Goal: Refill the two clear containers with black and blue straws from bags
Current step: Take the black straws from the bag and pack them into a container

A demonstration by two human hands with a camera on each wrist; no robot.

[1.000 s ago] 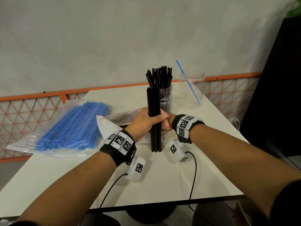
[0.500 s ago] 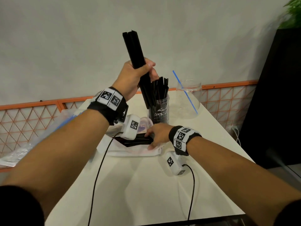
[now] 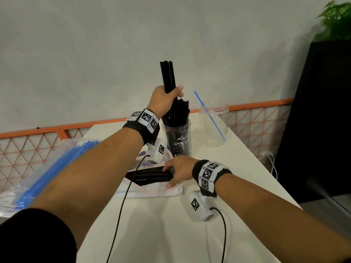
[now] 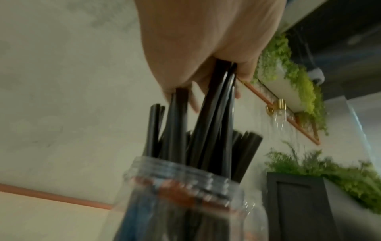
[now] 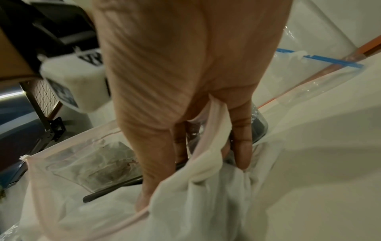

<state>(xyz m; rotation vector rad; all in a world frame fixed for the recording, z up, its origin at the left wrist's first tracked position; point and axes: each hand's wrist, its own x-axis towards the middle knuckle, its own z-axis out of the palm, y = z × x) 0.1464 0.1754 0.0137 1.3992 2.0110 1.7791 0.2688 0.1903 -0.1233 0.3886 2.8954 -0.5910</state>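
My left hand (image 3: pixel 165 99) grips a bundle of black straws (image 3: pixel 168 76) upright, its lower ends inside the clear jar (image 3: pixel 178 139) that holds several black straws. In the left wrist view the held black straws (image 4: pixel 216 97) run from my left hand (image 4: pixel 206 48) down into the jar's mouth (image 4: pixel 185 187). My right hand (image 3: pixel 180 169) reaches into the open bag (image 3: pixel 152 190) on the table, with straight fingers on the black straws (image 3: pixel 150 175) inside. The second clear jar (image 3: pixel 214 128) holds one blue straw (image 3: pixel 209 114). A bag of blue straws (image 3: pixel 47 168) lies at the left.
The white table (image 3: pixel 161 234) ends at an orange lattice fence (image 3: pixel 28 149) along the back and left. A tall black cabinet (image 3: pixel 322 111) with a plant (image 3: pixel 336 21) stands at the right. Wrist-camera cables (image 3: pixel 121 205) trail over the table's front.
Both hands held the black bundle upright on the table. The left hand then lifted it to the jar and has lowered it in; the right hand went to the bag.
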